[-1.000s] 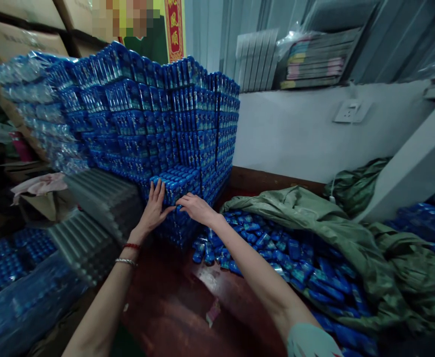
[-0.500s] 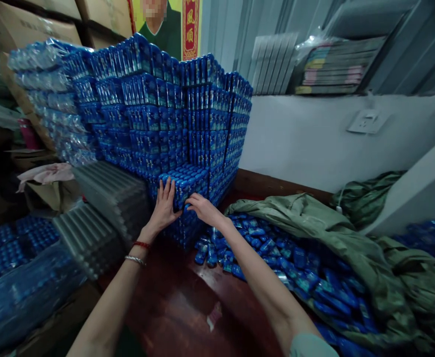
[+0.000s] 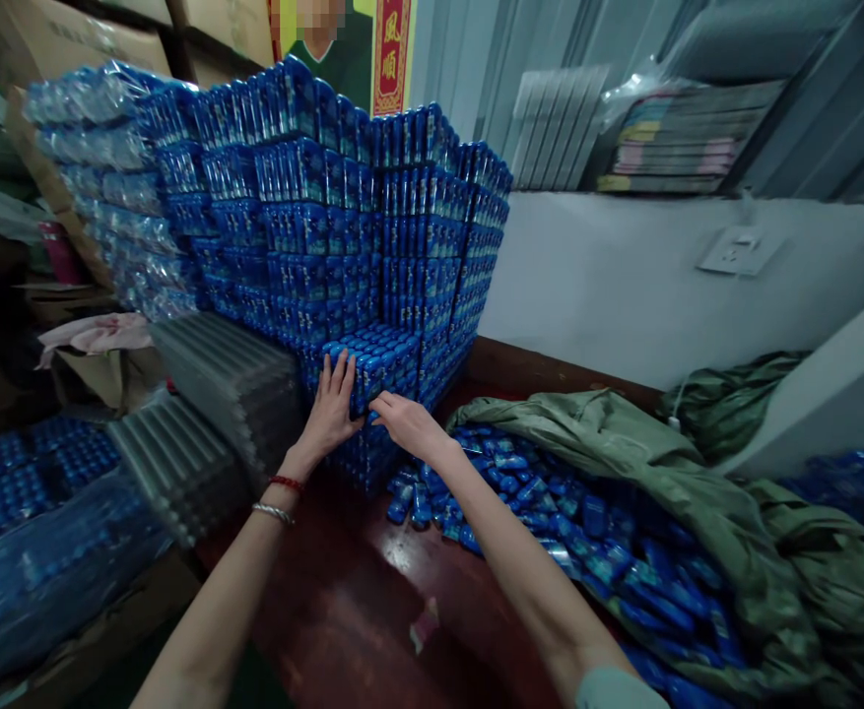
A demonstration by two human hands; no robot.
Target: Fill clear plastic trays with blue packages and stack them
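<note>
Rows of small shiny blue packs form a low stack (image 3: 391, 347) at the front corner of a much taller stack (image 3: 291, 197). My left hand (image 3: 334, 402) lies against the low stack's near left side, fingers stretched upward and thumb pointing right. Just to its right, my right hand (image 3: 404, 425) is bent at the stack's front face, its fingertips closed on a small blue pack. Most of that pack is hidden behind the fingers. Both thumbs are close together.
Loose blue packs (image 3: 594, 522) spill from a green sack (image 3: 609, 423) on the right. Grey ridged panels (image 3: 232, 384) stand at the left, near plastic-wrapped blue packs (image 3: 54, 542). A pink scrap (image 3: 425, 624) lies on the dark red floor (image 3: 350, 630).
The view has shifted slightly, so the stacks sit a little farther right. Both hands stay at the low stack, with hardly any change in their pose.
</note>
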